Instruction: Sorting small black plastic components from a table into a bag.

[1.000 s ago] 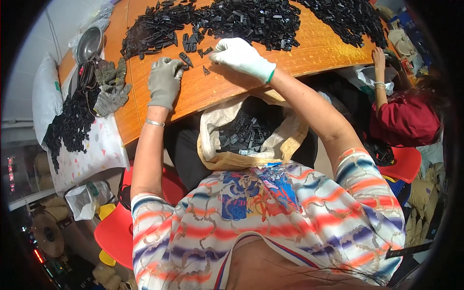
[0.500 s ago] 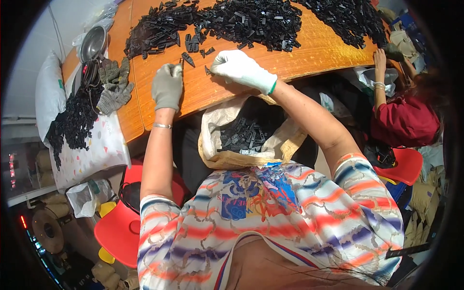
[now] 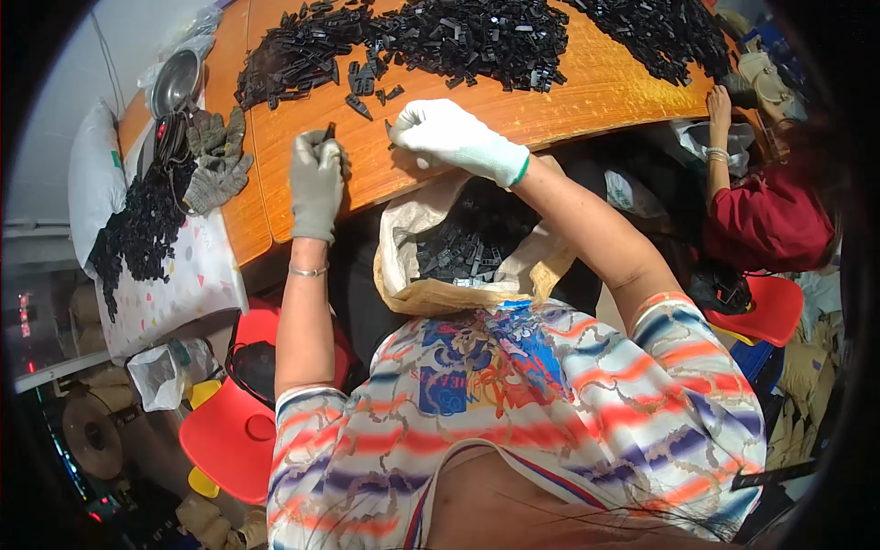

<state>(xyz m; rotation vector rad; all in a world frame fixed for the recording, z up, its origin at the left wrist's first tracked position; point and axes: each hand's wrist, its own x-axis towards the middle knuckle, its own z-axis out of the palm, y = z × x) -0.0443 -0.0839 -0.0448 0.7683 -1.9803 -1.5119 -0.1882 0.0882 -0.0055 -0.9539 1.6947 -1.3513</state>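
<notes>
My left hand (image 3: 316,183), in a greyish glove, is closed over the near part of the wooden table. A small black plastic piece (image 3: 331,131) sticks up from its pinched fingertips. In a white glove with a green cuff edge, my right hand (image 3: 449,137) has its fingers curled together, and a dark tip (image 3: 390,126) peeks out at their left side. Just beyond the hands lie a few loose black pieces (image 3: 359,107). An open woven sack (image 3: 412,295) with many black pieces inside sits in my lap, below the right hand.
Heaps of black pieces (image 3: 472,41) cover the table's far side. On the left lie spare work gloves (image 3: 220,170), a metal bowl (image 3: 177,81) and more black pieces (image 3: 147,220). A co-worker in a dark red sleeve (image 3: 761,225) sits at the right. A red chair (image 3: 225,445) stands lower left.
My left hand has drawn slightly back toward me, and the black piece in it now points upward. My right hand has shifted slightly toward me and left, its fingers still closed.
</notes>
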